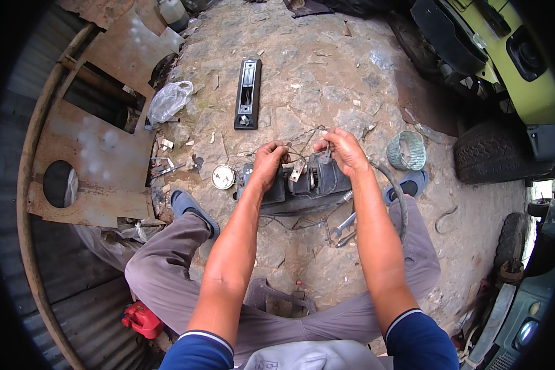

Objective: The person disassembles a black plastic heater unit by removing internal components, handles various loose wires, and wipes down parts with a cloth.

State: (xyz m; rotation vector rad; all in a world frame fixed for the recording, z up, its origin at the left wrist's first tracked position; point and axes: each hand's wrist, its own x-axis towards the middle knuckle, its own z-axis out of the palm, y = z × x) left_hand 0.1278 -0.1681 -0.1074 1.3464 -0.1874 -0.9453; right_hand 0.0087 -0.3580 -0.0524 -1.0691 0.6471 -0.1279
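A dark, boxy mechanical unit (308, 185) sits on the stone ground (327, 80) between the person's feet, with thin wires (302, 137) rising in a tangle from its top; the left hand (268, 163) rests on the unit's left upper edge, its grip pressed together on the wires there; the right hand (345, 151) is just beside it on the right, fingers pinching a wire end above the unit; the two hands are near each other but apart. A black hose (401, 200) curves from the unit's right side past the right forearm; wrenches (344, 229) lie on the ground just below the unit; a small round gauge (223, 177) lies just to its left. Further out, a long black rectangular panel (248, 94) lies well beyond the hands; a clear plastic bag (168, 102) sits to its left beside a rusted metal sheet (98, 166); a green woven basket (406, 150) stands to the right, near a tyre (499, 151) of a yellow-green vehicle (524, 68); a red canister (143, 319) lies by the left thigh.
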